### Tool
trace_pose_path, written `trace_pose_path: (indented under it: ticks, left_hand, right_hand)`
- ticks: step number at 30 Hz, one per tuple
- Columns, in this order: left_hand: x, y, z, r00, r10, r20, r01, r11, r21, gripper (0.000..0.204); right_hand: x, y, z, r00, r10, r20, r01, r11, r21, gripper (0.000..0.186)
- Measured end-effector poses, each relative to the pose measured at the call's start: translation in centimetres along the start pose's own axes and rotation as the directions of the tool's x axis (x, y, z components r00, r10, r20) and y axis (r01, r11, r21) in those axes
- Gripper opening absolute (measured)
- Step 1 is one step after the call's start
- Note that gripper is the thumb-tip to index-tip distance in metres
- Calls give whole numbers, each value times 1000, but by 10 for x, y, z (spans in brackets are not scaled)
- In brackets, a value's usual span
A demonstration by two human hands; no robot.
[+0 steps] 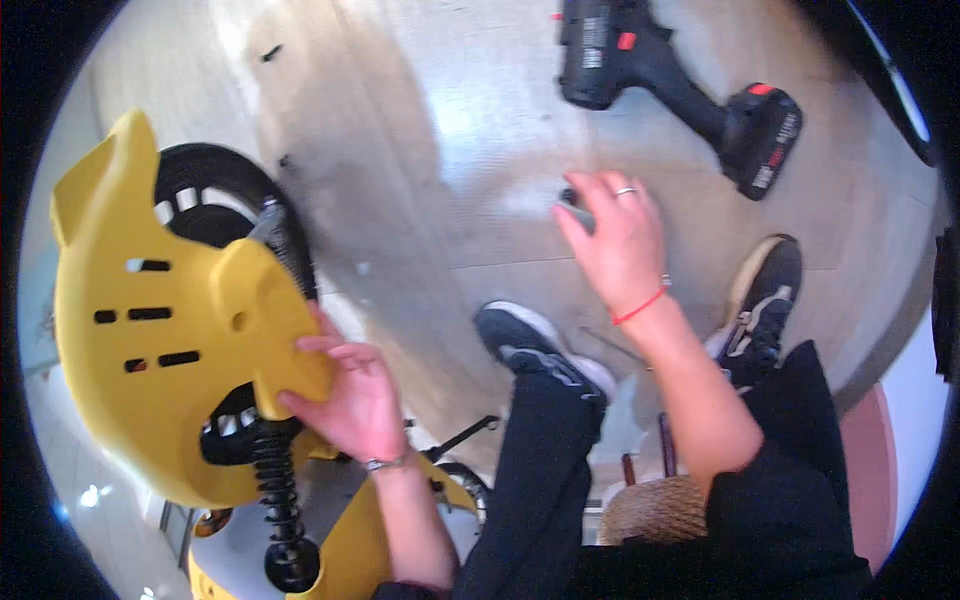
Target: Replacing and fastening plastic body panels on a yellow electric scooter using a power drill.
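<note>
My left hand [350,390] grips the lower right part of a yellow plastic fender [160,330] with several slots, thumb and fingers on its edge. The fender lies over a black wheel [215,160] and a black coil-spring shock absorber [275,480] of a yellow and gray small vehicle [225,560]. My right hand [610,240] is over the floor, pinching a small dark piece [567,197] with something grayish between thumb and fingers; its exact shape is partly hidden.
A black and red cordless drill [670,80] lies on the wooden floor [480,130] beyond my right hand. Small black pieces [272,52] lie at the upper left. My shoes [530,340] are below my hands, beside a woven brown seat or mat [650,510].
</note>
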State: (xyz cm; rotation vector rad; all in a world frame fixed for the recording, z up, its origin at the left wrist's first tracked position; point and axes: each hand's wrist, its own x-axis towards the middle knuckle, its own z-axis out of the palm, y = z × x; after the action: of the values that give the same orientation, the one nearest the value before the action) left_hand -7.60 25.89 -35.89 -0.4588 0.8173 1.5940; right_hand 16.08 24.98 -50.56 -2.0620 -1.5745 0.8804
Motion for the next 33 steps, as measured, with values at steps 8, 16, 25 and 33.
trace_pose_path:
  ticks: [8,16,25,33]
  left_hand:
    - [1,-3,-1,1000,26,7,-27,999,21,94]
    - [0,2,1,1000,19,4,-19,1000,-16,86]
    - [2,-12,-13,998,-44,36,43,999,24,94]
    - [1,-2,-5,997,-24,67,25,999,-19,94]
  right_hand:
    - [8,-13,-1,1000,-25,19,24,999,43,18]
    - [0,-48,6,999,-35,17,27,939,344,17]
    - [-5,27,0,989,-148,-3,146,982,-119,26]
    - [-76,28,11,940,278,-200,-256,958,127,36]
